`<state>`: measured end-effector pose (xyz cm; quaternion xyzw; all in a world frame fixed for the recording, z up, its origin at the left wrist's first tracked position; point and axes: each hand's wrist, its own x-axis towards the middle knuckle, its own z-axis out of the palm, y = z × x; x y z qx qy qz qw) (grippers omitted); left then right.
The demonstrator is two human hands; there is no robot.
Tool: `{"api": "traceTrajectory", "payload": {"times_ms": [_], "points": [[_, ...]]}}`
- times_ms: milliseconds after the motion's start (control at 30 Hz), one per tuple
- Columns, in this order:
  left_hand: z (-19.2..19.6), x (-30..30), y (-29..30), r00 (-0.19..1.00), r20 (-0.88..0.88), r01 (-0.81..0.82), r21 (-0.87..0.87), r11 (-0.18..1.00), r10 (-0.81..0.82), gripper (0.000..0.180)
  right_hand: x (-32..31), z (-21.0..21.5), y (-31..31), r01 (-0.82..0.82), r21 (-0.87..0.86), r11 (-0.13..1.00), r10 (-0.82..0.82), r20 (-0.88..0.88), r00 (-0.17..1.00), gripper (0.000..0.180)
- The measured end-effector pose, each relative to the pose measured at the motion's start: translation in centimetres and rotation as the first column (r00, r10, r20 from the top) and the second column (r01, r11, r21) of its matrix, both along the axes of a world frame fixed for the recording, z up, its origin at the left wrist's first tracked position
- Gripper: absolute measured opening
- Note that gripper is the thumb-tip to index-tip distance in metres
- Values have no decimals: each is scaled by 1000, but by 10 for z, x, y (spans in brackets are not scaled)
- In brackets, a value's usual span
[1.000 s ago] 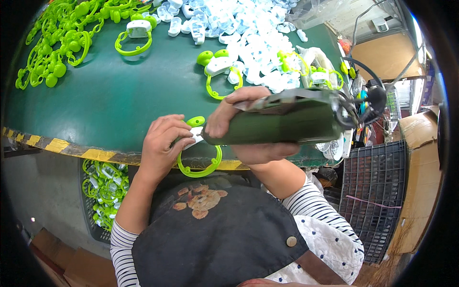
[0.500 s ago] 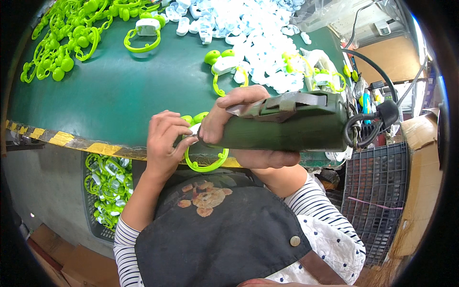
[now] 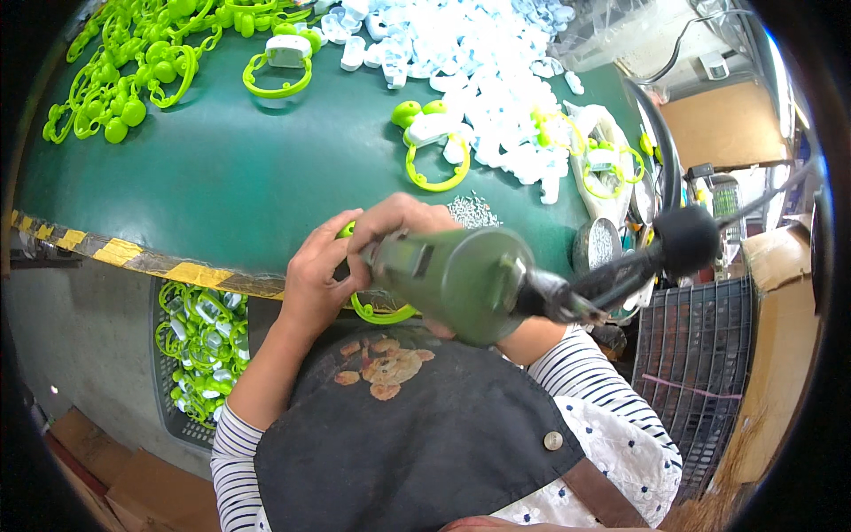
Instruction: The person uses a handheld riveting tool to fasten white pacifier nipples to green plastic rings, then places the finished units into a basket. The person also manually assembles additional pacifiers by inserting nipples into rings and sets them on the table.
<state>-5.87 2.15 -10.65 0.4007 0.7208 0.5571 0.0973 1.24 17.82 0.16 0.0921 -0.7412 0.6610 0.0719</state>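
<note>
My right hand [image 3: 401, 215] is wrapped round a dark green electric screwdriver [image 3: 474, 277], whose corded rear end points up at me and is blurred. Its tip is hidden behind my fingers. My left hand [image 3: 312, 273] is closed on a lime-green ring-shaped band [image 3: 383, 316] at the table's near edge, right by the tool's front end. The band's curved lower part shows below the hands; the rest is covered. Just beyond my right hand lies a small heap of silver screws [image 3: 474, 211]. Another green band with a white case [image 3: 436, 164] rests behind the screws.
A heap of white plastic shells [image 3: 479, 80] fills the back middle of the green table [image 3: 213, 186]. Many lime-green bands [image 3: 133, 75] pile at back left. A bowl of screws [image 3: 601, 244] stands right. Below left, a crate [image 3: 199, 355] holds assembled bands. The screwdriver's black cord [image 3: 660, 151] runs upward.
The screwdriver has swung from lying level to tilted, its rear end now nearer me and further left. The screw heap and bowl it covered are now visible. My left hand still grips the band.
</note>
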Motion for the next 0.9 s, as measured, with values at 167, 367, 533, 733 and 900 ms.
{"api": "traceTrajectory", "payload": {"times_ms": [167,367,533,733,900], "points": [[6,1,1,996,-86,-25,16,1000,26,44,0,-11,4,-24,-16,1000,22,-105,994,59],[11,-7,-2,993,-103,55,-32,998,-59,47,1,-24,16,90,-592,801,-284,-244,927,107],[31,-12,4,991,-111,63,-101,993,-74,50,15,-31,38,353,-253,901,-395,-134,909,109],[21,-4,19,992,16,123,-100,987,-122,43,16,-41,44,419,-257,871,-459,-122,880,105],[35,-3,29,982,-180,47,-62,997,-57,39,14,-20,48,302,-497,814,-456,-223,862,113]]}}
